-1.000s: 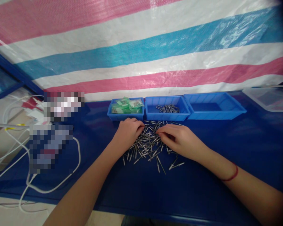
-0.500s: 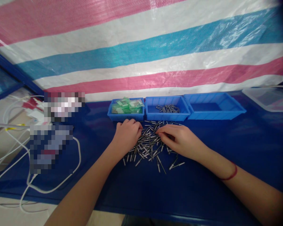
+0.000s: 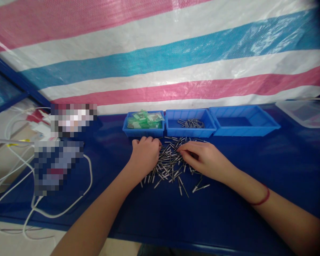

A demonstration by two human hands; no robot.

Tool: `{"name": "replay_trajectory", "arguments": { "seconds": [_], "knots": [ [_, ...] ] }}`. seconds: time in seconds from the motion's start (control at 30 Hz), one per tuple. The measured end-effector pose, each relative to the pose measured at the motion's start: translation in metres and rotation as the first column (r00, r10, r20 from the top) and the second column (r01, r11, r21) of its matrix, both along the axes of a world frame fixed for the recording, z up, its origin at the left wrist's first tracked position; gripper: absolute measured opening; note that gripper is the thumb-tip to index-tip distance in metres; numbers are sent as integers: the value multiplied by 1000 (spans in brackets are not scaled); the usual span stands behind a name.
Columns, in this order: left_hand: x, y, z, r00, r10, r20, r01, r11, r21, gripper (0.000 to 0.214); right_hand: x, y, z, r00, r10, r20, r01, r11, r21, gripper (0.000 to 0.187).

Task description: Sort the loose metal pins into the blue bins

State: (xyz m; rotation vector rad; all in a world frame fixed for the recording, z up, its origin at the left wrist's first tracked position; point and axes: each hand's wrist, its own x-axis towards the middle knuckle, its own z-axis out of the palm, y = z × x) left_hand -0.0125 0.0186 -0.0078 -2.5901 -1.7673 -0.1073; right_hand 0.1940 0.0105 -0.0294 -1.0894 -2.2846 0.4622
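Observation:
A pile of small metal rivets (image 3: 170,165) lies on the blue table (image 3: 229,199) between my hands. My left hand (image 3: 145,154) rests on the pile's left side with its fingers curled under, closed on something I cannot make out. My right hand (image 3: 204,158) lies on the pile's right side, thumb and fingers pinched at rivets near its upper edge. A red string circles my right wrist. Just beyond the pile stand three blue bins: the left bin (image 3: 142,132) holds green packets, the middle bin (image 3: 173,132) holds several rivets, the right bin (image 3: 256,129) shows nothing inside.
A striped pink, white and blue tarp (image 3: 160,53) hangs behind the bins. White cables (image 3: 88,185) loop over the table's left end beside blurred-out items. A clear plastic tray (image 3: 306,112) sits at the far right.
My left hand has slid slightly left and toward me over the pile, fingers curling tighter. The right hand has barely moved.

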Motion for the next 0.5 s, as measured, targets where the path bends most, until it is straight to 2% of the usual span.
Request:
{"name": "replay_trajectory", "arguments": {
  "seconds": [0.13,0.23,0.3,0.4,0.5],
  "knots": [
    [-2,0,3,998,-32,62,28,997,74,18,0,-1,1,999,-7,-33,8,1000,11,19],
    [0,0,8,971,-68,228,43,992,115,18,-3,-5,3,990,-73,-118,75,997,17,17],
    [3,-2,10,909,-85,409,58,995,79,15,-5,-8,4,966,-140,-217,138,990,-26,17],
    [11,-7,9,749,-51,660,91,995,-27,8,-7,-11,5,912,-228,-341,197,972,-125,20],
    [18,-14,2,623,-10,782,113,991,-78,8,-9,-13,4,895,-236,-379,193,970,-148,19]
  ]
}}
